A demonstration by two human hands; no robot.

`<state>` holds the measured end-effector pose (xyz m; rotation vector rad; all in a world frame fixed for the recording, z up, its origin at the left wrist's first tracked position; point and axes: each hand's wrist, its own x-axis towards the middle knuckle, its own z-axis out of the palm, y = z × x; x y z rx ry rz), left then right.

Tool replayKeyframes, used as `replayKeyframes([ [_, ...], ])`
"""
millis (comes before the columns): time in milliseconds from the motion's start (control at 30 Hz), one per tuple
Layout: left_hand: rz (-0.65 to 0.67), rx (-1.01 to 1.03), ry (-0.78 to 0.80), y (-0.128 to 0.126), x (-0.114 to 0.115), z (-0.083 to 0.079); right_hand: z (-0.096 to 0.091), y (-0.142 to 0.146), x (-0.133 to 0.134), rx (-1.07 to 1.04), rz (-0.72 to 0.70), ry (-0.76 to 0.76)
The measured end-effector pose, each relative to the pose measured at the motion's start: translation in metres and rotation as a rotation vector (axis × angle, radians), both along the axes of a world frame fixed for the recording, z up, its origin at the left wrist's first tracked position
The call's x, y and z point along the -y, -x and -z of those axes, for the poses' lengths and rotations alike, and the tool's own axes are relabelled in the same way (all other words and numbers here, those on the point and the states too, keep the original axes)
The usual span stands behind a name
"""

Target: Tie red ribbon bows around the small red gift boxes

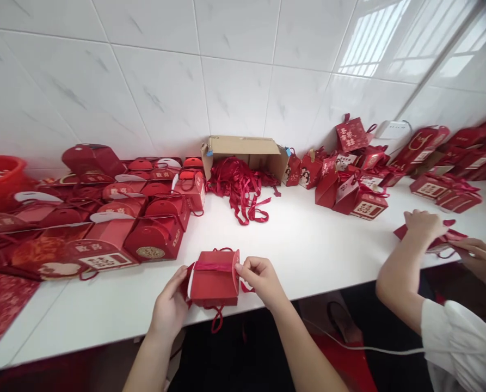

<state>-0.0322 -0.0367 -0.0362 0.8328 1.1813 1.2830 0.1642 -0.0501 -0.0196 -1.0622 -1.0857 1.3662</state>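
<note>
A small red gift box [215, 286] sits at the table's front edge, with a dark red ribbon [214, 267] running across its top. Along its left side my left hand [172, 298] is closed, the fingertips partly hidden behind the box. At the right edge, my right hand [261, 277] pinches the ribbon, whose loose tail shows below the fingers. A red cord handle hangs from the box's front, and another loop shows at its back. Behind it, an open cardboard carton [243, 146] lies with a heap of red ribbons [243, 185] spilling out.
Rows of red gift boxes [157, 234] fill the left of the white table [300, 245], beside a red tub [1, 182]. More red boxes [369, 206] stand at right along the tiled wall. A co-worker's hands [424, 226] handle another red box at the right.
</note>
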Motion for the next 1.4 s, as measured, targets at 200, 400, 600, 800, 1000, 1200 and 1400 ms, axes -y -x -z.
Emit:
replayKeyframes([
  [200, 0.069, 0.07, 0.052, -0.013, 0.002, -0.009, 0.0, -0.001, 0.0, -0.049, -0.024, 0.005],
  [400, 0.115, -0.066, 0.054, -0.011, 0.006, -0.014, -0.002, -0.007, 0.001, -0.001, -0.048, 0.039],
  [600, 0.146, -0.192, 0.01, -0.012, 0.005, -0.026, -0.006, -0.008, -0.001, 0.086, -0.102, 0.015],
  [800, 0.241, -0.507, -0.157, -0.018, 0.001, -0.03, -0.011, -0.002, -0.002, 0.295, -0.12, -0.074],
  [1000, 0.227, -0.533, -0.17, -0.019, 0.002, -0.028, -0.014, -0.006, -0.002, 0.302, -0.131, -0.078],
  [1200, 0.163, -0.406, -0.064, -0.01, 0.004, -0.019, 0.0, -0.034, 0.0, 0.177, -0.003, -0.001],
  [1400, 0.156, -0.311, 0.019, -0.015, 0.006, -0.016, 0.006, -0.027, 0.004, 0.142, 0.002, 0.023],
])
